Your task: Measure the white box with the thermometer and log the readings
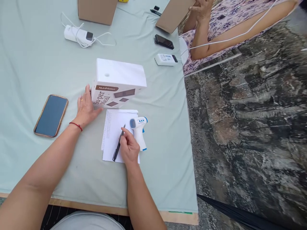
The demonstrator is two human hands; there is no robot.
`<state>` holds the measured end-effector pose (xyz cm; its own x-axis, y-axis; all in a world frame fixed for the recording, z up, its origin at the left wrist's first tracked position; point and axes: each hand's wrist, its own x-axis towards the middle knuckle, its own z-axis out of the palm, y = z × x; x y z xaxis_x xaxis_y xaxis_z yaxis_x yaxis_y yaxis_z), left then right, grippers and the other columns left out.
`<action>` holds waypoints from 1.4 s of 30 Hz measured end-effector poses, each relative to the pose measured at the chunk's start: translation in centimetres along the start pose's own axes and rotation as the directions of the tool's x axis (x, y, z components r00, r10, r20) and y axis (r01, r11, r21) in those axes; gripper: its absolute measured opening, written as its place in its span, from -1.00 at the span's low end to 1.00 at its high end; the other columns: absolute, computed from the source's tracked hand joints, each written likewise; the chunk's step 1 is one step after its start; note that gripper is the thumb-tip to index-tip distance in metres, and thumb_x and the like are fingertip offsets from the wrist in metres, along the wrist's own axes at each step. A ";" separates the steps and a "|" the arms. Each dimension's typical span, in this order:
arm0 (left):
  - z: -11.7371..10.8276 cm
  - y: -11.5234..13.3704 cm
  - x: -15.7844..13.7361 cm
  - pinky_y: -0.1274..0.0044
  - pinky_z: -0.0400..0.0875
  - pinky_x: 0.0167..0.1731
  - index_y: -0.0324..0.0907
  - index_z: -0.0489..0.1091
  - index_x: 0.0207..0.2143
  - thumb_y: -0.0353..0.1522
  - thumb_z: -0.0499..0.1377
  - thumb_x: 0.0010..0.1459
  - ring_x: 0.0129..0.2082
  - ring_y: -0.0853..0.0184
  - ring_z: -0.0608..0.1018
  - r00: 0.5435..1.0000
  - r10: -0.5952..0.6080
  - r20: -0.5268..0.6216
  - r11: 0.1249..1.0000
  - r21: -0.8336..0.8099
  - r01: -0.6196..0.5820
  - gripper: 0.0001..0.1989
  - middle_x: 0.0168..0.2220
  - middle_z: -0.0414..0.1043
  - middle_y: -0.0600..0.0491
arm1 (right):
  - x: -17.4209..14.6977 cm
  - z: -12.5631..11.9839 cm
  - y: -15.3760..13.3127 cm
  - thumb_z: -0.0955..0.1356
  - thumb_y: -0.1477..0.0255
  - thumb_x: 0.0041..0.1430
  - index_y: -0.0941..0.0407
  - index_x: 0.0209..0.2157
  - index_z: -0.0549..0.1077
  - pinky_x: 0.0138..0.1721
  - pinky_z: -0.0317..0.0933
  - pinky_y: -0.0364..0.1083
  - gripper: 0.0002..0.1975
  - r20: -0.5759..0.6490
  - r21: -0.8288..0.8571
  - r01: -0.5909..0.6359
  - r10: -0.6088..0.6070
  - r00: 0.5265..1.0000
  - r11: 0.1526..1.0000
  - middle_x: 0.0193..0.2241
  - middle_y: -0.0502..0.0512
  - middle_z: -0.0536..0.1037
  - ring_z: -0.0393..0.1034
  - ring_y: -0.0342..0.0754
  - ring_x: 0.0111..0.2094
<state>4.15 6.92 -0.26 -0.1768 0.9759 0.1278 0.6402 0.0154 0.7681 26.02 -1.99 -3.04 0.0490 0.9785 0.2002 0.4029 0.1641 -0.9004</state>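
A white box printed "NutriMotion Su·per Meal" [121, 75] stands on the cloth. My left hand [85, 108] rests against its left side, fingers stretched out and the thumb spread along the bottom front edge. Between the fingers of my right hand [129, 148] is a black pen [116, 150], held over white paper sheets [109, 155]. Handwritten lines run down the left of the paper. A white and blue infrared thermometer [139, 135] lies right of my right hand, partly over the paper's edge.
A smartphone [51, 115] lies left of my left hand. Farther back are a white power bank with a cable [74, 33], a cardboard box [96, 11], a black device [164, 41] and a white device [165, 59]. Another person's hand [202, 9] is near a tilted cardboard box [171, 16].
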 end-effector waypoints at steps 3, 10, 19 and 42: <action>0.1 1.0 -0.8 0.00 -0.40 0.34 -0.05 -0.56 0.40 -0.16 0.38 -0.06 0.42 -0.01 0.01 0.999 -0.053 -0.003 0.993 0.108 0.053 0.29 0.42 -0.08 -0.18 | 0.0 -0.1 -0.1 0.27 0.39 0.19 0.04 -0.10 0.49 -0.34 0.29 -0.10 -0.73 0.047 0.227 -0.050 0.040 0.998 0.973 -0.38 0.02 0.46 0.35 -0.13 -0.38; 0.2 2.0 -2.2 0.00 -0.56 0.33 -0.07 -0.58 0.40 -0.03 0.50 -0.34 0.44 -0.13 -0.22 0.993 -0.116 0.003 0.963 0.247 0.112 0.55 0.46 -0.36 -0.19 | -0.3 0.4 -0.5 0.34 0.26 0.20 0.02 -0.18 0.44 -0.39 0.25 -0.09 -0.80 0.025 0.379 -0.030 0.023 0.999 0.925 -0.48 -0.06 0.35 0.27 -0.14 -0.47; 0.7 2.0 -2.1 0.01 -0.63 0.32 -0.09 -0.46 0.42 0.02 0.51 -0.44 0.44 -0.14 -0.32 0.987 -0.160 -0.007 0.951 0.267 0.156 0.57 0.46 -0.38 -0.19 | -1.1 1.0 -1.8 0.37 0.36 0.02 0.08 -0.40 0.47 -0.49 0.22 -0.12 -0.91 -0.002 0.219 -0.162 0.166 0.986 0.962 -0.52 -0.04 0.45 0.29 -0.15 -0.53; 0.5 2.0 -1.7 0.01 -0.67 0.33 -0.12 -0.35 0.42 0.19 0.34 -0.20 0.43 -0.12 -0.42 0.989 -0.142 0.032 0.974 0.183 0.134 0.36 0.46 -0.33 -0.05 | -1.4 1.1 -2.9 0.28 0.43 0.00 0.05 -0.53 0.27 -0.54 0.08 -0.15 -0.92 0.100 -0.022 -0.049 0.051 0.994 0.999 -0.68 -0.16 0.26 0.14 -0.19 -0.62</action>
<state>6.12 5.40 0.72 -0.2419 0.9703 -0.0031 0.7363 0.1856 0.6507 23.81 -3.69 -1.14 -0.0224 0.9932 0.1142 0.4204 0.1130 -0.9003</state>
